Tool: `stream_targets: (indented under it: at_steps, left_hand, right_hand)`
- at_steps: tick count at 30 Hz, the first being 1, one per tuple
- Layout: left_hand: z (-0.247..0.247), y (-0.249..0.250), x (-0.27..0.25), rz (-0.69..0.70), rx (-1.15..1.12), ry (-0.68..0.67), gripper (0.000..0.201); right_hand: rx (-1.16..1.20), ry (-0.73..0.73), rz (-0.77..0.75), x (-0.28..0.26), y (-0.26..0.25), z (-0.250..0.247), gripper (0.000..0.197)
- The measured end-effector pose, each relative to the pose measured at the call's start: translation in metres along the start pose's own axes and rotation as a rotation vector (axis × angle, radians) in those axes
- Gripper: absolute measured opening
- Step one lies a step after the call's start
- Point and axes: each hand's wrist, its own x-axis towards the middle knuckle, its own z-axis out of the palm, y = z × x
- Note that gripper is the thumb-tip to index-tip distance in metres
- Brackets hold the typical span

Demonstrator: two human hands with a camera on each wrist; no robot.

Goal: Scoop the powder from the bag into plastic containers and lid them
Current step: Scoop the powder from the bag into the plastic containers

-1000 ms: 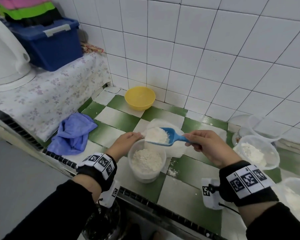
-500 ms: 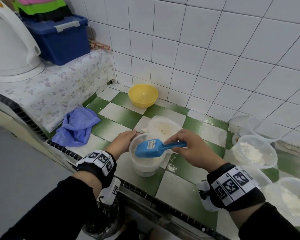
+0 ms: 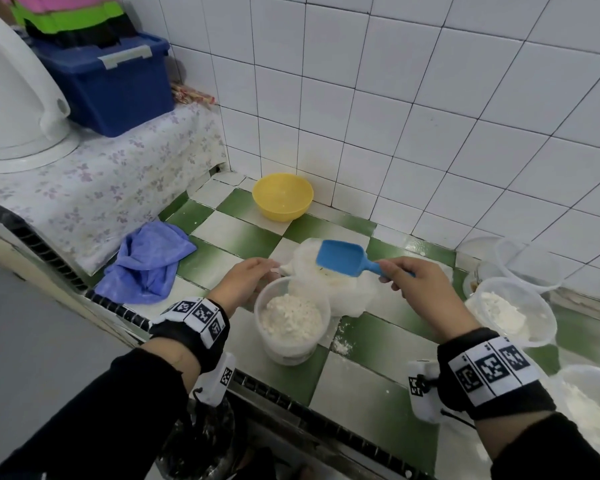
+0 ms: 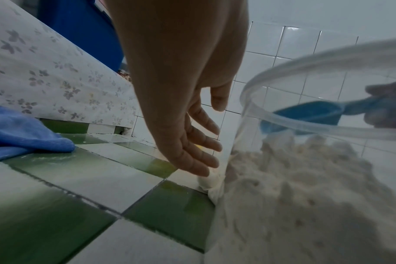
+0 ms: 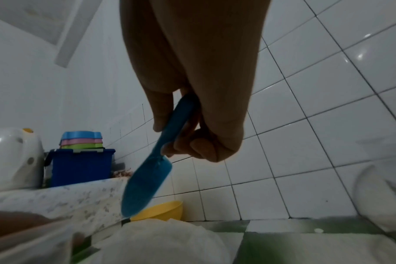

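A clear plastic container (image 3: pixel 291 320) holding white powder stands on the green-and-white tiled counter (image 3: pixel 371 386). My left hand (image 3: pixel 253 275) is at its far left side with the fingers (image 4: pixel 206 142) straight, right by the container wall (image 4: pixel 283 75); I cannot tell if they touch it. Behind the container sits the white powder bag (image 3: pixel 343 292) with its mouth open. My right hand (image 3: pixel 416 285) grips the handle of a blue scoop (image 3: pixel 340 258), which hangs empty just over the bag's mouth. The right wrist view shows the scoop (image 5: pixel 147 185) pointing down at the bag (image 5: pixel 165 237).
A yellow bowl (image 3: pixel 282 195) sits by the back wall and a blue cloth (image 3: pixel 149 261) lies at the left. To the right are a container with powder (image 3: pixel 510 310), empty clear ones (image 3: pixel 527 265) and another tub (image 3: pixel 589 403). A blue bin (image 3: pixel 115 84) and white kettle (image 3: pixel 11 98) stand on the raised shelf.
The scoop, full of powder above the container a second ago, tipped over it and has now swung back, empty, over the bag. The left hand stayed beside the container.
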Motion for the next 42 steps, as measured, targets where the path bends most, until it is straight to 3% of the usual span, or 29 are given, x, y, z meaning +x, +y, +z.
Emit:
stream_targets:
  at_steps: [5, 8, 10, 11, 13, 15, 19, 24, 27, 32, 42]
  left_hand:
    - [0.002, 0.01, 0.019, 0.055, 0.045, -0.041, 0.02]
    - [0.002, 0.018, 0.028, 0.077, 0.113, -0.093, 0.017]
    - [0.003, 0.023, 0.034, 0.059, 0.146, -0.139, 0.02]
    - [0.004, 0.025, 0.037, 0.047, 0.157, -0.163, 0.022]
    - [0.007, 0.03, 0.04, 0.025, 0.174, -0.207, 0.031]
    - [0.01, 0.033, 0.044, 0.001, 0.2, -0.248, 0.042]
    - [0.014, 0.035, 0.052, -0.03, 0.285, -0.279, 0.058]
    - [0.02, 0.032, 0.06, -0.054, 0.326, -0.299, 0.063]
    - [0.021, 0.031, 0.065, -0.075, 0.384, -0.287, 0.063]
    - [0.021, 0.033, 0.069, -0.069, 0.478, -0.336, 0.069]
    - [0.028, 0.029, 0.077, 0.074, 0.33, -0.358, 0.074]
  right_hand:
    - [-0.341, 0.024, -0.006, 0.009, 0.002, 0.005, 0.013]
    - [-0.589, 0.039, -0.107, 0.017, 0.002, 0.014, 0.019]
    - [-0.737, 0.036, -0.199, 0.023, -0.001, 0.022, 0.013]
    - [-0.813, 0.024, -0.258, 0.026, -0.004, 0.025, 0.019]
    - [-1.015, -0.08, -0.297, 0.031, -0.011, 0.03, 0.057]
    - [-1.092, -0.146, -0.299, 0.043, -0.011, 0.036, 0.052]
    - [-0.871, -0.138, -0.15, 0.057, -0.007, 0.028, 0.021]
    - [-0.765, -0.12, -0.216, 0.065, -0.011, 0.012, 0.022]
    - [-0.751, -0.184, -0.237, 0.067, -0.014, 0.013, 0.02]
    - [-0.862, -0.306, -0.172, 0.071, -0.009, 0.027, 0.027]
    - [-0.5, -0.332, 0.06, 0.07, 0.014, 0.027, 0.024]
